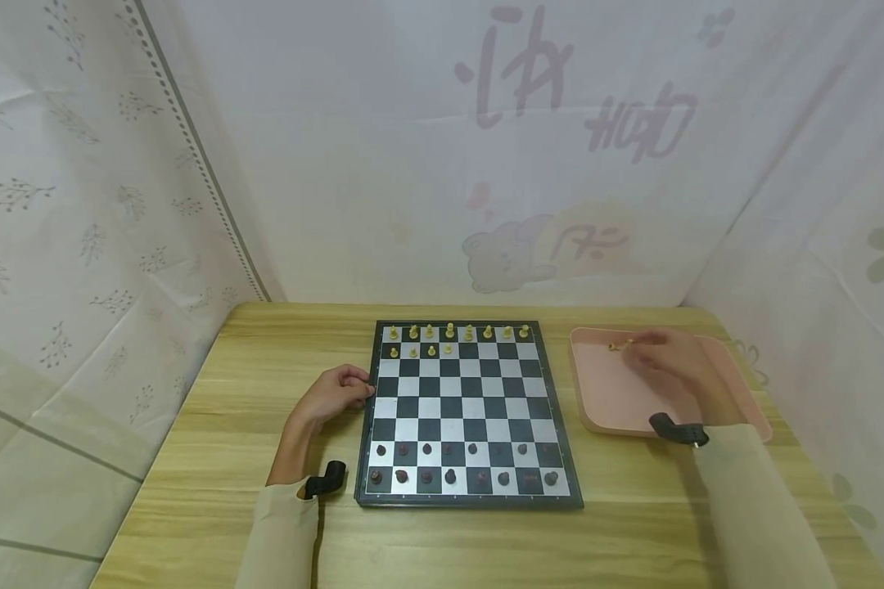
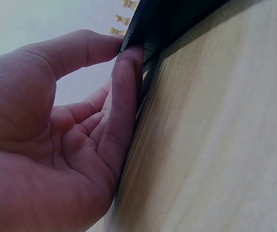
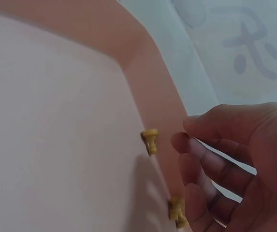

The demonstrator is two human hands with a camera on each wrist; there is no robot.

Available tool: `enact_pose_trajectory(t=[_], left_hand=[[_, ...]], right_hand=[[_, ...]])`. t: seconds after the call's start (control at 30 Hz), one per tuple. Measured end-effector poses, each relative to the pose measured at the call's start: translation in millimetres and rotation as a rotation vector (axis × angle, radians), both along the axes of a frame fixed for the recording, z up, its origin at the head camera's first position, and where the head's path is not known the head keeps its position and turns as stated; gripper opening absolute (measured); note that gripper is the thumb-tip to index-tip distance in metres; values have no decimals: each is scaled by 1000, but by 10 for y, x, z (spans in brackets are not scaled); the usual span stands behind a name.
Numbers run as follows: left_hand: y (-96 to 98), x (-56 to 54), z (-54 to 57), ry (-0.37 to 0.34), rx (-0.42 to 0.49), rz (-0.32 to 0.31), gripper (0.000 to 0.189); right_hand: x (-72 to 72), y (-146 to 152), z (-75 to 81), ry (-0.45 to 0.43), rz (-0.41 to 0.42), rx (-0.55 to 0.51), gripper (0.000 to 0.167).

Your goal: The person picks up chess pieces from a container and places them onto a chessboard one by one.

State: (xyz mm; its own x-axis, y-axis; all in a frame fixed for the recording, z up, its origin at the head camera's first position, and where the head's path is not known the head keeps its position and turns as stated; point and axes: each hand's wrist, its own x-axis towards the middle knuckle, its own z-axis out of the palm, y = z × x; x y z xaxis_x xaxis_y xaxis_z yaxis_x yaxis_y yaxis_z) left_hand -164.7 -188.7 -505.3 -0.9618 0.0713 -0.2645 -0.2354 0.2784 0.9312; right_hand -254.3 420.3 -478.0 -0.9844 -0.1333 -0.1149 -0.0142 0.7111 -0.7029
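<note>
A black-and-white chessboard point(image 1: 442, 409) lies on the table. My left hand point(image 1: 336, 391) pinches its left edge between thumb and fingers; the left wrist view shows the hand point(image 2: 65, 130) closely. Yellow chess pieces point(image 1: 450, 330) fill the far row, with several yellow pawns point(image 1: 413, 352) before them on the left. Dark chess pieces point(image 1: 451, 475) stand in the two near rows. My right hand point(image 1: 666, 356) is over the far part of the pink tray point(image 1: 619, 401), fingers loosely bent and nothing visible between them. By the tray wall, near this hand point(image 3: 235, 164), lies a yellow pawn point(image 3: 151, 140) with others point(image 3: 177, 210).
The wooden table point(image 1: 250, 409) carries the board in the middle and the tray at the right. Patterned cloth point(image 1: 383, 164) hangs behind and at both sides. A black wrist camera point(image 1: 678, 429) sits on the right wrist, another point(image 1: 326, 480) on the left.
</note>
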Motion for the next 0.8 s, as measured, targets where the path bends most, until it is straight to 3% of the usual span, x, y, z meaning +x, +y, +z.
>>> enact_pose_trajectory(t=[0.17,0.37,0.8], left_hand=[[2,6,6,-2,-7,0,29],[2,10,12,0,-7,-2,29],[2,-1,25,5,-16,-11,25]], right_hand=[[-47,-113,-18,-8,-25,-63,44],[-29,-222,8,-15,-17,-38,42],[-39,-500,97,79,45,-14,38]])
